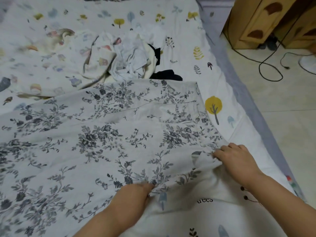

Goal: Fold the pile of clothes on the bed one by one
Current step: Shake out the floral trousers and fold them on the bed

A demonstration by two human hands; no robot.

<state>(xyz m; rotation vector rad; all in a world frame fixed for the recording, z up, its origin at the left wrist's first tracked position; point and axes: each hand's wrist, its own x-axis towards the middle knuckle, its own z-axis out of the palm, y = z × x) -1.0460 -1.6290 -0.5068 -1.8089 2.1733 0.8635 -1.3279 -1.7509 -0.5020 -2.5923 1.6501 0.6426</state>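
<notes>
We see a garment (pixel 106 134) spread across the bed (pixel 222 69) at lower left, the clothes pile (pixel 130 55) above it, and a cabinet (pixel 266 21) at upper right.

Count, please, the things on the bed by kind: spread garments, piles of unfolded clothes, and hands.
Spread garment: 1, the grey floral garment.
Pile of unfolded clothes: 1, the pile beyond it; how many pieces it holds cannot be told.
Hands: 2, the left hand and the right hand, each with a grip on the near edge of the garment.
Total: 4.
</notes>
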